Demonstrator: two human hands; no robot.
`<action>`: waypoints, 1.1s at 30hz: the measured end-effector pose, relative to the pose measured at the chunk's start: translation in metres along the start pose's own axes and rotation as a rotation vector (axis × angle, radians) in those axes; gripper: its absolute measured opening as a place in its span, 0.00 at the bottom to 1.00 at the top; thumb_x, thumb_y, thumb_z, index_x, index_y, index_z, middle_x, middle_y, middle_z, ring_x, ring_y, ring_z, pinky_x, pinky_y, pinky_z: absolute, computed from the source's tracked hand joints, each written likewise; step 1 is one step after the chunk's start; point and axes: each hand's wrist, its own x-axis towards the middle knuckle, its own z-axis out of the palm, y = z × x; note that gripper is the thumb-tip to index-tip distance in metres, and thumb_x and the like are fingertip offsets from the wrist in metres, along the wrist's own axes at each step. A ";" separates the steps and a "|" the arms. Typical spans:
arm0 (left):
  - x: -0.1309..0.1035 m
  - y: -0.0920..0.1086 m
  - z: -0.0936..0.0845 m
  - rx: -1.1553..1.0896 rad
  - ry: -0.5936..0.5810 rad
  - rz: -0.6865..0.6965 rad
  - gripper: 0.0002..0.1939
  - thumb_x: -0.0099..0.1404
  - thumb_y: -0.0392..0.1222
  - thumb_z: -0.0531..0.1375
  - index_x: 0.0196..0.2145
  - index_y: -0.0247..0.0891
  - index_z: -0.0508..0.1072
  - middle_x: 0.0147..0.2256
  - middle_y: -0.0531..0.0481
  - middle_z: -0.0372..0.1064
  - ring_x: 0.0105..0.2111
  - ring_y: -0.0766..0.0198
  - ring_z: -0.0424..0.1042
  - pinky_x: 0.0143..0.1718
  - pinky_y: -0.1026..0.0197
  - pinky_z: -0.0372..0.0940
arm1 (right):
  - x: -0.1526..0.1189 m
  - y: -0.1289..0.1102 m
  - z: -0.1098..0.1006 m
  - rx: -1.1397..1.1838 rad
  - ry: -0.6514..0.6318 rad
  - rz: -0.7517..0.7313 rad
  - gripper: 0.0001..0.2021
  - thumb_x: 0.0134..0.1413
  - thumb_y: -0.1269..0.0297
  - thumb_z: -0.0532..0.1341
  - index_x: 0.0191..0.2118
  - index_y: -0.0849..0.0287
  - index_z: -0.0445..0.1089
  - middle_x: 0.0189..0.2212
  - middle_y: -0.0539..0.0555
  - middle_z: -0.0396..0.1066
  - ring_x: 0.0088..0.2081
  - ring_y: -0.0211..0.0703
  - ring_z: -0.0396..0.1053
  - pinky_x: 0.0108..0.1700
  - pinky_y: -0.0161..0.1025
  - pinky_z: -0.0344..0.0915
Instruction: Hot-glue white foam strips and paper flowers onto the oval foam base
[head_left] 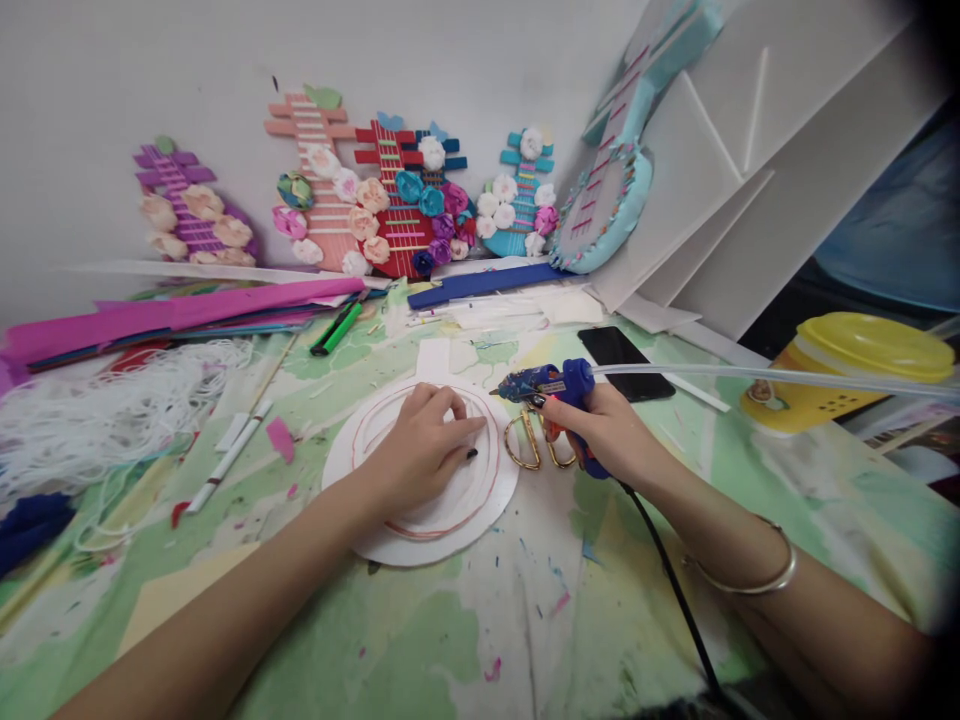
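A white round board [480, 520] with a short neck at its top lies on the green patterned table. White cord and a thin reddish line run in rings on the board. My left hand [431, 440] rests on the board with fingers bent and partly spread, and whether anything lies beneath them is hidden. My right hand [611, 430] is wrapped round a blue glue gun [544, 382], whose nozzle points left near the board's right edge. From its back runs a long clear glue stick [750, 374]. Gold-handled scissors [523, 441] lie beside the board, below the gun.
A black phone [622, 360] and a yellow tub [825, 370] are to the right. White cord [120, 400] is heaped at the left, near a green cutter [337, 328]. Decorated guitar shapes [394, 200] lean on the wall, with white boards [705, 170] at the back right.
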 end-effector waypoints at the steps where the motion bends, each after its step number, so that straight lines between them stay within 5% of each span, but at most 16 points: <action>1: 0.000 0.001 0.000 -0.001 -0.008 -0.002 0.16 0.62 0.34 0.52 0.46 0.38 0.73 0.39 0.42 0.61 0.41 0.53 0.54 0.43 0.48 0.57 | 0.000 0.000 0.000 0.001 0.003 -0.001 0.19 0.50 0.48 0.59 0.23 0.61 0.69 0.13 0.48 0.60 0.15 0.35 0.59 0.16 0.32 0.55; 25: 0.003 0.003 0.000 -0.099 -0.093 -0.114 0.16 0.58 0.38 0.57 0.45 0.38 0.67 0.41 0.43 0.61 0.44 0.52 0.56 0.46 0.47 0.57 | 0.000 -0.001 -0.003 0.011 0.005 0.026 0.18 0.49 0.50 0.59 0.21 0.61 0.69 0.10 0.47 0.58 0.14 0.34 0.57 0.15 0.32 0.53; 33: -0.001 0.005 0.002 -0.107 0.031 -0.119 0.13 0.58 0.36 0.58 0.42 0.39 0.64 0.40 0.45 0.61 0.43 0.53 0.57 0.46 0.48 0.56 | -0.005 -0.013 -0.010 0.068 -0.211 0.093 0.18 0.51 0.54 0.58 0.19 0.62 0.67 0.12 0.49 0.61 0.13 0.32 0.57 0.15 0.31 0.54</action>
